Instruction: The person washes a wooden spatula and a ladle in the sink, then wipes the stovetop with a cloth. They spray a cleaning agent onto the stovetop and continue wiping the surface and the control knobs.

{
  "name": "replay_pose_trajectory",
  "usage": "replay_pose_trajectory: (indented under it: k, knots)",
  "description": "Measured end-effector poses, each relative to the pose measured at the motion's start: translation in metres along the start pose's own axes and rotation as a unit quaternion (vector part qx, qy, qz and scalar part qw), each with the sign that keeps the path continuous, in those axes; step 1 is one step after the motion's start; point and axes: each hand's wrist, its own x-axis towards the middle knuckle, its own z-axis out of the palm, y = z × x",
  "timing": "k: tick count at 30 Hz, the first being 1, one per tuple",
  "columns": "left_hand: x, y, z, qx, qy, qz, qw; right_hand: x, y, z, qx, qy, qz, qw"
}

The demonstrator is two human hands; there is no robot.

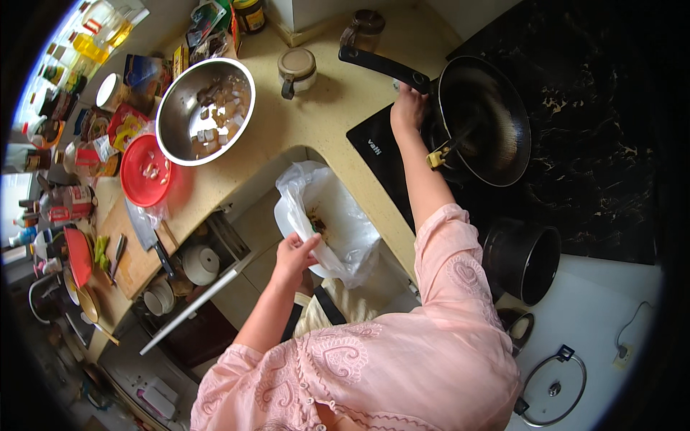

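My left hand (pixel 296 255) pinches the rim of a clear plastic bag (pixel 293 188) that lines a white bin (pixel 285 219) below the counter edge. Dark and green scraps (pixel 316 223) lie inside the bag. My right hand (pixel 410 109) is stretched out to the stove, close under the black handle (pixel 388 66) of a wok (pixel 496 122). The handle hides most of its fingers, so whether they grip anything does not show. Tilted on the black cooktop (pixel 596 144), the wok looks dark inside. A brassy fitting (pixel 435 159) sits at the wok's near side.
A steel bowl (pixel 169 118) with pale and brown chunks stands on the counter, beside a red plate (pixel 136 188). Nearby lie a knife (pixel 147 228) and cutting board (pixel 118 223). A lidded jar (pixel 297 66) stands behind. Black pot (pixel 532 262) and glass lid (pixel 555 388) are at right.
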Motion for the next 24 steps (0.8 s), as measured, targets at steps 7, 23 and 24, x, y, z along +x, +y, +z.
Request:
replay_pose_trajectory:
  k: [7, 23, 24]
  knots:
    - [-0.008, 0.004, 0.003, 0.018, 0.016, -0.03, 0.999, 0.019, 0.007, 0.02, 0.128, -0.029, 0.253, 0.958]
    - [0.017, 0.013, -0.01, 0.001, 0.024, 0.014, 1.0, -0.127, -0.085, -0.1, 0.282, -0.265, -0.184, 0.904]
    - [0.017, 0.017, -0.009, -0.001, 0.025, 0.018, 1.0, -0.133, -0.085, -0.109, 0.312, -0.307, -0.169, 0.883]
